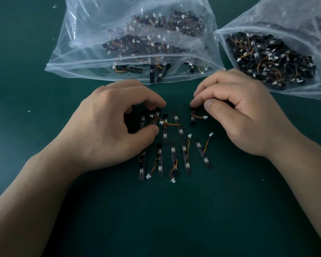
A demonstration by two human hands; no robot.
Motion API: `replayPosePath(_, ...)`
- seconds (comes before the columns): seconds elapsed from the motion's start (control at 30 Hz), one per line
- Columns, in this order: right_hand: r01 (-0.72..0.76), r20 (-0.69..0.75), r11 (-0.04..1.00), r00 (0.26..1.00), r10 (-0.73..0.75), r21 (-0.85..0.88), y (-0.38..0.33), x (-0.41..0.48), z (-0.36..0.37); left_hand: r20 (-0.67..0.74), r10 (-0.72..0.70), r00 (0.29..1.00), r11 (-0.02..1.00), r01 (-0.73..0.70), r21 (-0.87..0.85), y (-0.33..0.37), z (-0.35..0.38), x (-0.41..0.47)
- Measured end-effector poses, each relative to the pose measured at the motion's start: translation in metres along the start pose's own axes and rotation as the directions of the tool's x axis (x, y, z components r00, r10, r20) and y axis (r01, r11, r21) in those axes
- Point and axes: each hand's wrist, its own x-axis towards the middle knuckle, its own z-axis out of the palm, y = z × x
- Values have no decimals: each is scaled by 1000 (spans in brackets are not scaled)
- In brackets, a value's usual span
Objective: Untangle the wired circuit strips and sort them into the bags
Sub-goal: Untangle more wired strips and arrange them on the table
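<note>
Several black circuit strips with orange-yellow wires and white connectors lie on the green table. A tangled cluster [165, 123] sits between my hands, and a neat row of separate strips [172, 158] lies nearer to me. My left hand [115, 125] curls over the cluster's left end, with thumb and fingertips on a strip there. My right hand [235, 112] pinches the top of one strip [192, 117], which hangs down with its wire and connector to the right. Two clear plastic bags hold many more strips: one at the back centre [82, 58] and one at the back right [293, 19].
The green table surface [165, 219] stretches toward me below the strips. A few small white specks lie on the mat at the left. The bags' open mouths face my hands.
</note>
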Motion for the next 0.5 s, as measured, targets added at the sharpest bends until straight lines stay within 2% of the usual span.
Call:
replayPosePath(0.17,2,0,1000,1000,-2,-2,0,0,0,61,19,998,1000,-18,-18,-2,-5,-1)
replayPosePath(0.5,4,1,1000,1000,-4,-2,0,0,0,13,36,999,999,-36,8,-3,0,-2)
